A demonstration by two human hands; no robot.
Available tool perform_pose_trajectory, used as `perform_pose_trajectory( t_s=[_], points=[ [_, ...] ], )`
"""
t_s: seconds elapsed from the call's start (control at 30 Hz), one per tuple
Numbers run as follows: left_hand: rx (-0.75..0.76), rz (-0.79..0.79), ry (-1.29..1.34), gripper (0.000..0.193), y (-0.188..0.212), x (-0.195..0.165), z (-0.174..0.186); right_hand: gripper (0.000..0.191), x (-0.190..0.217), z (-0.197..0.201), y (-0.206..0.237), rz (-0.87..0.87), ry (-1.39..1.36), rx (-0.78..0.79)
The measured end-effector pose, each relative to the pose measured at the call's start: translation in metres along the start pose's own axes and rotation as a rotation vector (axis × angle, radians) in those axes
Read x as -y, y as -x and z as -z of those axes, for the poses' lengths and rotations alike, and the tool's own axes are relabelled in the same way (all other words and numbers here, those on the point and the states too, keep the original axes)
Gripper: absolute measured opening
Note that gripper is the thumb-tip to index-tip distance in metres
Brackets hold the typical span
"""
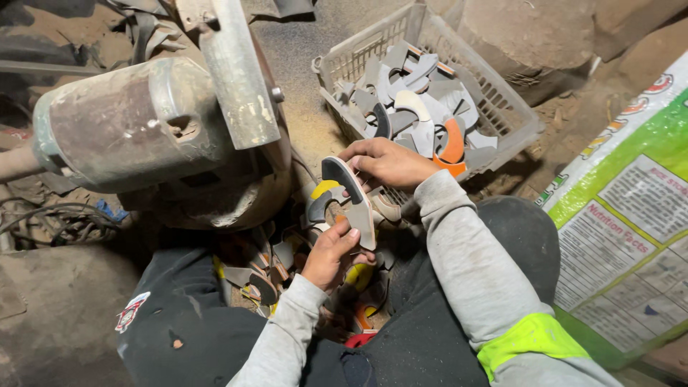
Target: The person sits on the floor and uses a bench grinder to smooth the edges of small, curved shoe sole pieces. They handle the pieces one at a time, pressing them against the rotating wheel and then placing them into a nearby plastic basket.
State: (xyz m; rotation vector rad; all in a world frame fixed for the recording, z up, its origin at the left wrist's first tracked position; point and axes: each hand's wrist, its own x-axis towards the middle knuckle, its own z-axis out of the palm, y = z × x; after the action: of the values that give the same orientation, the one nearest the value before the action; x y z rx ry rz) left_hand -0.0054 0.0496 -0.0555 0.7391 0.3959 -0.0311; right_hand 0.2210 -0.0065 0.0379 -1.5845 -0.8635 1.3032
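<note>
Curved grey pieces, stacked flat, were clamped between both hands: left hand fingers below, right hand fingers above. Their long axis ran upper-left to lower-right, beside the grinder motor, near the plastic basket.

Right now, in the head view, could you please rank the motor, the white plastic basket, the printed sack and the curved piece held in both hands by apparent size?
1. Motor, though it is nearest the camera.
2. Printed sack, cut off by the frame, so unsure against the motor.
3. White plastic basket.
4. Curved piece, held by the left hand and right hand.
</note>
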Motion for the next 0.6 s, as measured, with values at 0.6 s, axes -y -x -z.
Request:
perform_pose_trajectory(
  t_s=[0.6],
  points=[
    [-0.139,-0.132,-0.988,0.035,0.015,-0.001,-0.018,0.041,0.002,0.016,0.038,0.184,0.529,-0.274]
  ],
)
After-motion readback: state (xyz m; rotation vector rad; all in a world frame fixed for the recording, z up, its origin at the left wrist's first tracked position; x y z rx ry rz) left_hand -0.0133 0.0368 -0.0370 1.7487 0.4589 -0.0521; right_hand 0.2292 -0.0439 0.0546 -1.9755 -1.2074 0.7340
